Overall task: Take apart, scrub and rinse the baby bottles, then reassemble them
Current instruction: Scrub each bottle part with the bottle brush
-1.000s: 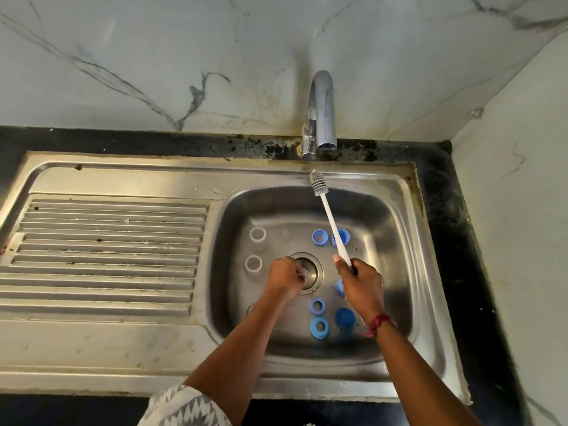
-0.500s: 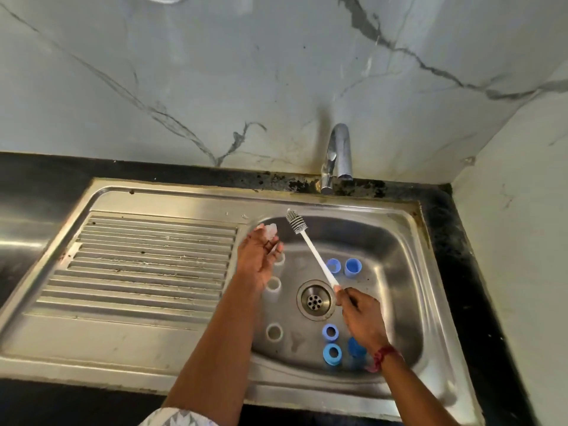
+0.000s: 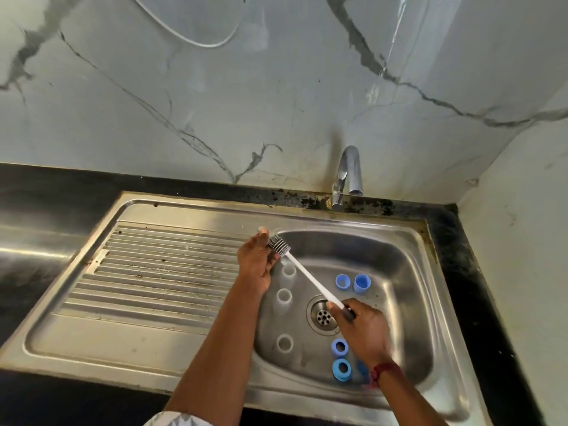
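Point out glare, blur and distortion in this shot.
Head view: glare streaks the glossy marble wall and the black countertop; the wide lens bows the edges of the stainless steel sink; the right hand and its red wrist thread look smeared.

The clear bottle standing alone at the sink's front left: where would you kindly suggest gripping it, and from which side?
Probably its upper wall, from above: the clear bottle stands upright, mouth up, with space all round it.

I have one view only, head-worn and wide: it looks forward and steeply down over both forearms, close above the left hand [image 3: 256, 259] and right hand [image 3: 365, 330], sink [image 3: 353, 224] beneath them, marble wall [image 3: 276, 103] beyond.
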The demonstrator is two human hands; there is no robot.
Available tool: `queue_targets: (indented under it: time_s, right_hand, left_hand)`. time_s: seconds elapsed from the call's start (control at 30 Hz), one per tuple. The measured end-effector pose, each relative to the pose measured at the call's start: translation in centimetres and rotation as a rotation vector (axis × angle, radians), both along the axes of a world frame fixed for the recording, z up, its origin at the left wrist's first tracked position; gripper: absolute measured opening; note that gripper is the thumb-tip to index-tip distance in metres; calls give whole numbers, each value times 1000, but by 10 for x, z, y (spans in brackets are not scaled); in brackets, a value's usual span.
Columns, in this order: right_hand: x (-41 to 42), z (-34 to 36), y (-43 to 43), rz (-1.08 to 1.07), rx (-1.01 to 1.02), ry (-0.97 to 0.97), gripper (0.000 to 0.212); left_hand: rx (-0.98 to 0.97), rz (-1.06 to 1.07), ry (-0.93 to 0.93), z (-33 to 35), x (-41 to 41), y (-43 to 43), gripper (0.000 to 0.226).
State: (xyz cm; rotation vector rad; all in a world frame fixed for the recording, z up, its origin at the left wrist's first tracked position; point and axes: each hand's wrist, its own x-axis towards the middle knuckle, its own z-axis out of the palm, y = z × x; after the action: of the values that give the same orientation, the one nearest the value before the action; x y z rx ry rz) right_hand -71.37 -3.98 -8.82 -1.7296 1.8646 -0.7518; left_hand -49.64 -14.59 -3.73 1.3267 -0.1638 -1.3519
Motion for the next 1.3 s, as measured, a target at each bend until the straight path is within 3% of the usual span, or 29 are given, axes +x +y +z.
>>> queue_targets:
  time_s: [0.13, 0.3, 0.47, 0.6, 0.7, 0.8, 0.9, 1.03, 1.1, 1.2, 1.3]
  right_hand:
    - [-2, -3, 2, -43, -132, 117, 26]
    - [2, -6, 4, -81, -350, 330, 30]
    - [5, -5, 5, -57, -395, 479, 35]
    - [4, -7, 4, -4, -494, 547, 21]
    - [6, -6, 1, 32, -502, 538, 34]
    - [8, -1, 0, 89, -401, 424, 28]
    - [10, 5, -3, 124, -98, 161, 32]
    - [18, 19, -7, 68, 374, -438, 44]
    - [15, 26, -7, 59, 536, -606, 48]
    - [12, 34, -6, 97, 572, -670, 49]
    - [16, 32, -8, 38, 386, -611, 25]
  left_hand:
    - [-17, 27, -42, 1, -5, 1, 7]
    - [-26, 74, -63, 0, -11, 1, 10]
    - [-39, 38, -17, 2, -9, -3, 29]
    - [-55, -1, 26, 5, -5, -8, 39]
    - [-91, -37, 1, 4, -3, -8, 31]
    - [-113, -83, -1, 0, 2, -5, 26]
    - [-129, -129, 9, -5, 6, -1, 25]
    - [-167, -163, 63, -9, 7, 3, 25]
    - [-192, -185, 99, -10, 9, 4, 31]
    - [-228, -205, 158, -12, 11, 6, 26]
    - [-236, -158, 146, -11, 11, 5, 17]
